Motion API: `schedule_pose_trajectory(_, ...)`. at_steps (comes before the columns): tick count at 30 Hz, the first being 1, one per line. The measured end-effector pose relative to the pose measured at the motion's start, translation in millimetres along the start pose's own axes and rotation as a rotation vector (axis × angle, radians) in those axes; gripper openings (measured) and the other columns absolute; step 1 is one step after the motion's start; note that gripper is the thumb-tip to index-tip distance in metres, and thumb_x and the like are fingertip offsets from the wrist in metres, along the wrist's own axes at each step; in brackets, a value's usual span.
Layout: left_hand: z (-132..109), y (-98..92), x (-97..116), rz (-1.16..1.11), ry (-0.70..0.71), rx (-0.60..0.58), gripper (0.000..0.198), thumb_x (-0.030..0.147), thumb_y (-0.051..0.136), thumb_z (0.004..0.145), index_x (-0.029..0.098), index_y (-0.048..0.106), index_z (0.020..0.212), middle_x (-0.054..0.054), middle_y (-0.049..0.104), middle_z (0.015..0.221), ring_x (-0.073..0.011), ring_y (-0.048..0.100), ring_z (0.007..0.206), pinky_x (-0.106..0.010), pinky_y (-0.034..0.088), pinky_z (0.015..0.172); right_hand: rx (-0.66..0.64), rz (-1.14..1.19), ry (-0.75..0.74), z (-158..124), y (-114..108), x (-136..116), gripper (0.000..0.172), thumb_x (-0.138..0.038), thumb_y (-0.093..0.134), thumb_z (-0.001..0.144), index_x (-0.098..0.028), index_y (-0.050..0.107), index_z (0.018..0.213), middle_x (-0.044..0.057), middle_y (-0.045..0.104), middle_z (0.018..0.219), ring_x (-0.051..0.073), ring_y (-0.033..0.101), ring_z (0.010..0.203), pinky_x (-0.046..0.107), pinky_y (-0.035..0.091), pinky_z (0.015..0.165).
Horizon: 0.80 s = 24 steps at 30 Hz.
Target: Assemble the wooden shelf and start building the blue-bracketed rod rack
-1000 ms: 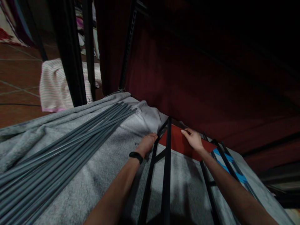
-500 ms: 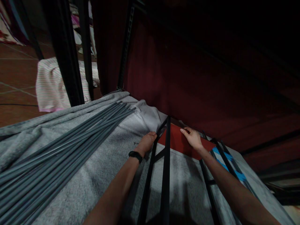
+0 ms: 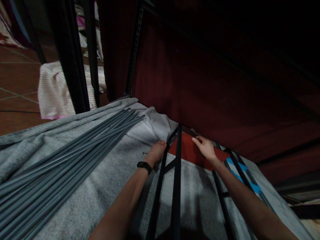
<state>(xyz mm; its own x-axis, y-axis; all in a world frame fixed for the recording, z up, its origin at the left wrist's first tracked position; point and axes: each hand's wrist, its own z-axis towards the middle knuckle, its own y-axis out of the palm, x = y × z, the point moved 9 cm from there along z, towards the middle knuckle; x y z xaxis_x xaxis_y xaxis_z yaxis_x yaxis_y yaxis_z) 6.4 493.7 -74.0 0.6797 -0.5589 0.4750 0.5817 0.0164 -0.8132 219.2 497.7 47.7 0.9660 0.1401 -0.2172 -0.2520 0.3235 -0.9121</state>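
A flat red sheet (image 3: 190, 150) lies across the far end of a black metal frame (image 3: 176, 180), passing behind one of its bars. My right hand (image 3: 206, 148) holds the far edge of the sheet, thumb on top and the other fingers partly hidden beyond the edge. At the sheet's left end, my left hand (image 3: 157, 150), with a dark band on its wrist, is closed at the frame's outer left bar. Its fingertips are partly hidden there. Under the frame is a grey fleecy cloth (image 3: 120, 166).
Several grey rods (image 3: 75, 156) lie bundled on the cloth at left. Blue tape strips (image 3: 236, 165) show by the frame's right side. A dark red curtain (image 3: 200, 83) hangs close behind. Black posts (image 3: 67, 60) and a striped cloth (image 3: 53, 93) are at far left.
Almost nothing differs. My left hand has shifted very slightly to the left along with the red sheet's edge; my right hand keeps its hold.
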Motion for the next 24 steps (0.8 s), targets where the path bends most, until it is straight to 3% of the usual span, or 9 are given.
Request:
schedule_pose_trajectory(6, -1, -7.4, -14, -0.156, -0.091, 0.044, 0.014, 0.007, 0.05, 0.081, 0.014, 0.063, 0.084, -0.009, 0.061, 0.095, -0.0168, 0.058, 0.09, -0.026, 0.045, 0.086, -0.011, 0.003, 0.001, 0, 0, 0, 0.049, -0.063, 0.046, 0.086, -0.023, 0.069, 0.102, 0.007, 0.073, 0.098, 0.025, 0.067, 0.09, 0.032, 0.047, 0.076)
schedule_pose_trajectory(11, 1, -6.4, -22, -0.159, -0.194, -0.022, 0.014, 0.009, 0.051, 0.081, 0.014, 0.063, 0.076, -0.008, 0.061, 0.089, -0.0163, 0.058, 0.082, -0.026, 0.045, 0.08, -0.01, 0.004, 0.001, 0, 0, 0, 0.049, -0.062, 0.046, 0.086, -0.023, 0.069, 0.103, 0.007, 0.073, 0.099, 0.025, 0.067, 0.092, 0.032, 0.047, 0.076)
schedule_pose_trajectory(19, -7, -14.4, 4, -0.097, 0.034, 0.009, 0.024, 0.003, 0.04, 0.085, 0.015, 0.062, 0.081, -0.007, 0.06, 0.088, -0.0158, 0.055, 0.086, -0.027, 0.044, 0.083, -0.003, 0.003, -0.015, 0, 0, 0, 0.045, -0.059, 0.048, 0.086, -0.023, 0.07, 0.101, 0.007, 0.073, 0.095, 0.023, 0.067, 0.087, 0.031, 0.047, 0.075)
schedule_pose_trajectory(24, -5, -11.3, -11, -0.128, -0.066, 0.007, 0.016, 0.01, 0.048, 0.084, 0.015, 0.064, 0.083, -0.007, 0.06, 0.093, -0.0153, 0.058, 0.086, -0.025, 0.045, 0.082, -0.008, 0.014, -0.023, 0, 0, -2, 0.046, -0.061, 0.047, 0.086, -0.023, 0.07, 0.099, 0.007, 0.073, 0.094, 0.023, 0.067, 0.085, 0.03, 0.046, 0.074)
